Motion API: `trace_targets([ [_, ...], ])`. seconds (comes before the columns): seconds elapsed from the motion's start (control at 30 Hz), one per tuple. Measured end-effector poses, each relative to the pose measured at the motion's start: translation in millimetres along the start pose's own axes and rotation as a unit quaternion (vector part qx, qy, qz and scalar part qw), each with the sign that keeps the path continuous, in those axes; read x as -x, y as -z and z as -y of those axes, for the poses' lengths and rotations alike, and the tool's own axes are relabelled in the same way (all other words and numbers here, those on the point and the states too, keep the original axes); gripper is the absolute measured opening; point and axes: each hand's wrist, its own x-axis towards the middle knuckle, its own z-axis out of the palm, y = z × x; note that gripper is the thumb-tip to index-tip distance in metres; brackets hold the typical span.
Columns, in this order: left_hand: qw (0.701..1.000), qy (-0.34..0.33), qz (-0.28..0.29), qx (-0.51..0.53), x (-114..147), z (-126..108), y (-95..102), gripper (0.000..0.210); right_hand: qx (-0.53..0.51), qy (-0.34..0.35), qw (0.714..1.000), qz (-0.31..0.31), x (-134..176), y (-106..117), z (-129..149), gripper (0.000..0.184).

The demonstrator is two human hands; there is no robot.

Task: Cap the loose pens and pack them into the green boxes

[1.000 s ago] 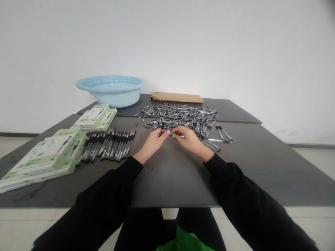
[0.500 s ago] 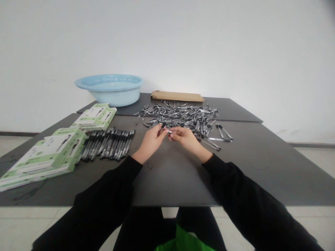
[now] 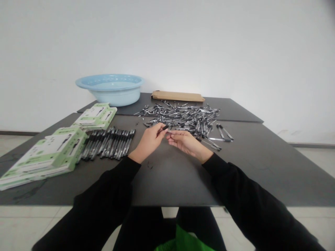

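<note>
My left hand (image 3: 151, 140) is closed in a pinch on a black-ended pen part (image 3: 165, 128), which pokes out above the thumb and forefinger. Close beside it, the fingertips of my right hand (image 3: 186, 142) are pinched on a thin, small pen piece (image 3: 170, 132). The two hands almost meet over the dark table, and the fingers hide most of both pieces. Right behind them spreads a loose heap of pen parts (image 3: 183, 115), clear barrels and black grips mixed. To the left of my left hand lies a row of capped black pens (image 3: 107, 143).
Green and white pen boxes (image 3: 49, 150) are stacked at the left, with more boxes (image 3: 95, 116) behind. A light blue basin (image 3: 115, 96) stands at the back left. A flat brown cardboard piece (image 3: 178, 96) lies by the wall. Several loose pens (image 3: 225, 132) lie right of the heap.
My left hand has turned slightly, tilting the black end rightward. The right fingers have shifted a little, and the shiny piece between them shows less. Everything else is unmoved.
</note>
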Motion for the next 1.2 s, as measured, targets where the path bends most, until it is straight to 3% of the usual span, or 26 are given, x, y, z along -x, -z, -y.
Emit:
trace_targets([
  [0.13, 1.000, 0.015, 0.000, 0.006, -3.7, 9.4, -3.3, 0.021, 0.007, -0.020, 0.999, -0.029, -1.0, 4.0, 0.8, 0.016],
  [0.3, 0.995, 0.061, 0.044, 0.057, -6.7, 21.6, -10.6, 0.028, 0.069, 0.026, 0.996, -0.058, -2.1, 14.0, 8.0, 0.007],
  [0.53, 0.978, 0.133, 0.087, 0.133, -0.2, 25.3, -19.5, 0.030, 0.195, 0.108, 0.969, -0.106, -5.9, 34.7, 24.2, 0.026],
  [0.7, 0.965, 0.168, 0.111, 0.169, -0.3, 22.9, -19.7, 0.026, 0.236, 0.138, 0.957, -0.094, -4.2, 40.8, 30.4, 0.032],
  [0.93, 0.924, 0.230, 0.216, 0.218, 3.6, 16.2, -24.0, 0.017, 0.284, 0.093, 0.954, -0.011, 10.4, 33.1, 36.3, 0.027],
  [1.2, 0.904, 0.214, 0.311, 0.202, 9.7, 8.8, -25.8, 0.024, 0.319, 0.110, 0.942, 0.003, 20.3, 29.1, 47.2, 0.031],
])
